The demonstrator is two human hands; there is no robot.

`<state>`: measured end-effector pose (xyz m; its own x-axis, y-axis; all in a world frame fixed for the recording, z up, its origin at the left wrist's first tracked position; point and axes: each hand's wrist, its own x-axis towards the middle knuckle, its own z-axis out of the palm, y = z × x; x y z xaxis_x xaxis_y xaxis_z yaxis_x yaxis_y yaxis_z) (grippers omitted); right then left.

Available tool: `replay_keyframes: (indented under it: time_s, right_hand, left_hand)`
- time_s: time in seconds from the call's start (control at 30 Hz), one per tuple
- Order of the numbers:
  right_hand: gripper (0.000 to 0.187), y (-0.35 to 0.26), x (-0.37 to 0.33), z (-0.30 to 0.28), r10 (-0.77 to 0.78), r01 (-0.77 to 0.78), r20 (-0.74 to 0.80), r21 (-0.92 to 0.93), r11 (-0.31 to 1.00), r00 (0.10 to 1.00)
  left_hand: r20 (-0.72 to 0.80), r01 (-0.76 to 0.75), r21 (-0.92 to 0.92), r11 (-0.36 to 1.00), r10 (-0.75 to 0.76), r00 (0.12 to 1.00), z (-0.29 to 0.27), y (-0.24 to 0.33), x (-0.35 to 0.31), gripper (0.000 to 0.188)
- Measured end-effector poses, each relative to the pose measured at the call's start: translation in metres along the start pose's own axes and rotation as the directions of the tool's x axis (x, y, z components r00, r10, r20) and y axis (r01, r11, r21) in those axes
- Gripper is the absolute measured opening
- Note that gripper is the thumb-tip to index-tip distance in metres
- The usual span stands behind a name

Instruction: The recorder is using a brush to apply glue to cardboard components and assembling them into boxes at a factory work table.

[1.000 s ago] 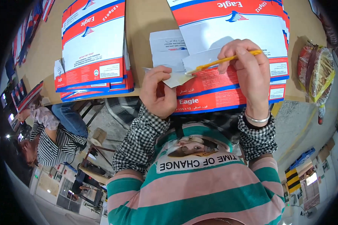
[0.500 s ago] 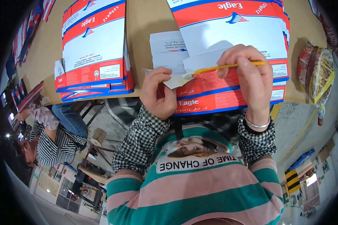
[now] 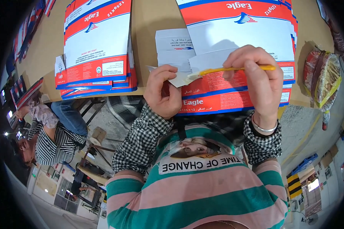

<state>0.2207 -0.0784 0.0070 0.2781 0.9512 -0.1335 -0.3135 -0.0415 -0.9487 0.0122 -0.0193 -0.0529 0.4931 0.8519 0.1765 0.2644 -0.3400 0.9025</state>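
My left hand [image 3: 162,92] pinches a folded flap [image 3: 184,79] of a printed cardboard box blank between thumb and fingers. In my right hand [image 3: 259,79] is a slim yellow-handled brush [image 3: 233,69], held nearly level. Its pale tip rests at the flap's edge, where a yellowish patch shows; the tip's detail is too small to make out. Beneath both hands lies a stack of flat red, white and blue box blanks [image 3: 233,36]. Beyond my left hand, a white printed panel [image 3: 174,47] sticks out from under the stack.
Another stack of flat box blanks [image 3: 97,44] stands to the left on the brown table [image 3: 145,23]. A plastic-wrapped bundle [image 3: 322,76] lies at the table's right. At the far left, a person in a striped top [image 3: 59,147] sits by more blanks.
The brush and my right hand have shifted slightly right. My left hand still pinches the flap, which is tilted a little differently. The whole view has moved slightly.
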Motion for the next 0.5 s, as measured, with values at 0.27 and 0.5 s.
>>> replay_keyframes:
  time_s: [0.27, 0.5]
  right_hand:
    - [0.012, -0.0053, 0.0013, 0.0086, 0.021, -0.021, 0.016, -0.041, 0.999, 1.0]
    - [0.011, -0.008, 0.0008, 0.0048, -0.046, 0.055, 0.101, -0.091, 0.994, 0.994]
  left_hand:
    - [-0.009, -0.003, -0.016, 1.0, 0.003, 1.0, 0.0002, -0.0015, -0.0025, 0.027]
    - [-0.009, 0.005, -0.025, 1.0, -0.006, 1.0, 0.0012, -0.0001, -0.0026, 0.026]
